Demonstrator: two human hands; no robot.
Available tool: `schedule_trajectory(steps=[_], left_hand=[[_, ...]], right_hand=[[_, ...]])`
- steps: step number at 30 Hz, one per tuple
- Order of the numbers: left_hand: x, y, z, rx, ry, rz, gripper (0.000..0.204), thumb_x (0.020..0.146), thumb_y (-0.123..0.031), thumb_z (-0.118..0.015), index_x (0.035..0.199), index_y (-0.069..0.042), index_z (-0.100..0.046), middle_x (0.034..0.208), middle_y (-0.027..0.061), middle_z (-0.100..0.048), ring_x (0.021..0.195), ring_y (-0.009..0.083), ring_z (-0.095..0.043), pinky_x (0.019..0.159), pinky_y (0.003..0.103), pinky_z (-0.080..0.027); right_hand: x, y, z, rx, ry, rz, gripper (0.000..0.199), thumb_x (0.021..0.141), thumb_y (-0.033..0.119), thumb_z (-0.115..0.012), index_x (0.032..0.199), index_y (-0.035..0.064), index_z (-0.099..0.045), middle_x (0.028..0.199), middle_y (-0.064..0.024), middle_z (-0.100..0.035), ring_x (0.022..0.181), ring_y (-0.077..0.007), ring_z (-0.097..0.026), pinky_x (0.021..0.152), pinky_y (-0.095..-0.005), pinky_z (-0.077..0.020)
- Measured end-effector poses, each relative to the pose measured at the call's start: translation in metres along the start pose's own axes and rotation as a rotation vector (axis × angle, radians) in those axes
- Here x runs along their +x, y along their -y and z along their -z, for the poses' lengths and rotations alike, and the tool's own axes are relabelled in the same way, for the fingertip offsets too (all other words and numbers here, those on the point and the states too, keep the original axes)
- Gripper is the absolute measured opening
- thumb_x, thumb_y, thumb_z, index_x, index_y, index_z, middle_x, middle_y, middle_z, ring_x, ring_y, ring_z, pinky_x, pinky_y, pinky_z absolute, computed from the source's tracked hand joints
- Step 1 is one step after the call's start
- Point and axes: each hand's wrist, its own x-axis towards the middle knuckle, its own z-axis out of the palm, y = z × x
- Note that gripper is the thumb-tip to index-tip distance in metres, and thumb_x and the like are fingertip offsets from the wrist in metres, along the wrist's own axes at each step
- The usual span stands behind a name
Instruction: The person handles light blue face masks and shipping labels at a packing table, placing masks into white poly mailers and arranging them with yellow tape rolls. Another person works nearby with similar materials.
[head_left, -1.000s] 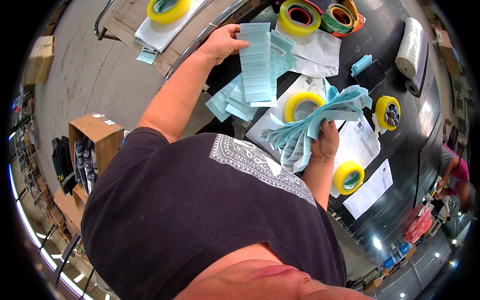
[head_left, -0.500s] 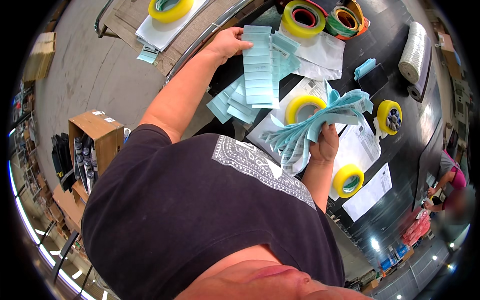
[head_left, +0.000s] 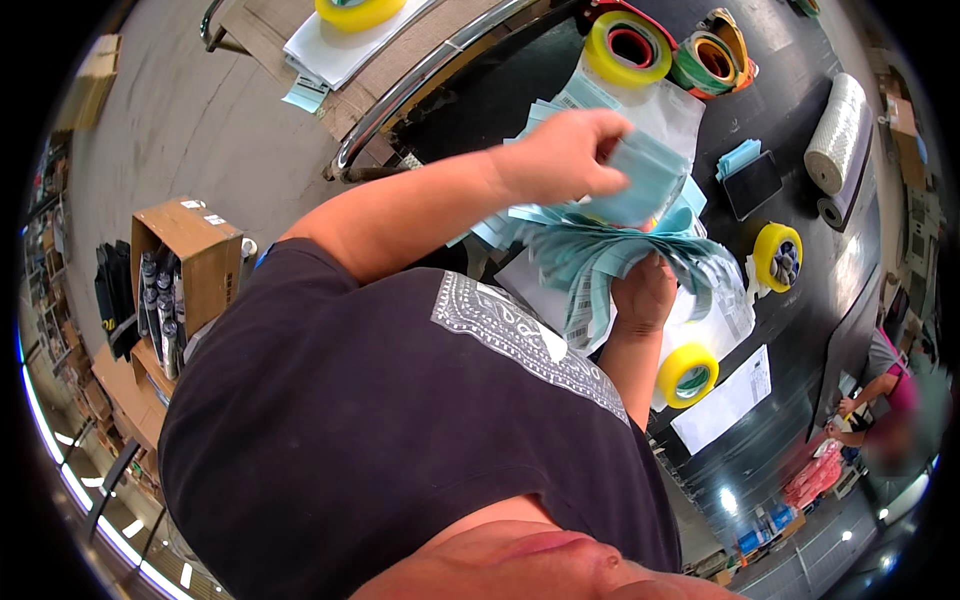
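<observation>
Your right hand (head_left: 645, 295) was shut tight around the bottom of a big fan of pale blue paper slips (head_left: 610, 255), holding it up just over the dark counter (head_left: 800, 330). Your left hand (head_left: 565, 155) was above the fan, its fingers pinched together on a small bunch of the same blue slips (head_left: 645, 180) — that bunch touched the top of the fan. It looked like you were in the middle of sorting, adding slips to the fan or pulling some out; I could not tell which. The next move would call for a soft, sure pinch, so only the slips you wanted came along and the rest stayed put in your right hand. White sheets (head_left: 725, 305) lay under the fan, and yellow tape rolls (head_left: 688, 375) sat near them on the counter — one just below your right hand, another (head_left: 778, 255) off to the side. More blue slips (head_left: 740, 158) rested on a small black thing farther back.
</observation>
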Motion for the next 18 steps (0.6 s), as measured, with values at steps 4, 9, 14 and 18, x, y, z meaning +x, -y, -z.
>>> schedule_trajectory(steps=[4,9,14,18], left_hand=[[0.0,-0.016,0.004,-0.253,0.105,0.121,0.052,0.085,-0.016,-0.07,0.128,0.003,-0.048,0.104,0.0098,-0.066,0.092,0.0152,-0.064,0.082,0.028,-0.051],[-0.005,-0.006,0.089,0.305,-0.19,-0.024,0.043,0.087,-0.019,-0.066,0.123,0.002,-0.055,0.096,0.0035,-0.064,0.089,0.0109,-0.06,0.082,0.024,-0.048],[-0.022,0.05,0.106,0.487,-0.092,0.22,0.045,0.078,-0.014,-0.076,0.117,0.001,-0.059,0.092,0.0038,-0.062,0.085,0.0108,-0.058,0.079,0.024,-0.048],[-0.029,0.05,0.084,0.849,-0.117,0.311,0.048,0.069,-0.025,-0.08,0.11,-0.006,-0.065,0.1,0.01,-0.063,0.095,0.024,-0.061,0.085,0.033,-0.049]], right_hand=[[-0.003,-0.006,0.02,-0.023,-0.063,-0.016,0.048,0.089,0.024,-0.064,0.13,0.0053,-0.048,0.122,-0.015,-0.058,0.117,-0.0296,-0.053,0.113,-0.0519,-0.0261],[-0.009,-0.002,0.031,0.085,-0.034,0.028,0.036,0.091,0.021,-0.061,0.122,0.0048,-0.053,0.103,-0.0123,-0.064,0.102,-0.0289,-0.06,0.111,-0.0538,-0.0291],[-0.012,-0.001,0.033,0.142,-0.002,-0.004,0.037,0.091,0.02,-0.062,0.123,0.0041,-0.052,0.098,-0.0075,-0.063,0.101,-0.0245,-0.059,0.104,-0.0495,-0.0378],[-0.007,0.0,0.022,0.163,0.033,-0.012,0.051,0.092,0.021,-0.061,0.137,0.0051,-0.044,0.098,-0.0038,-0.062,0.101,-0.0222,-0.06,0.102,-0.0482,-0.0413]])
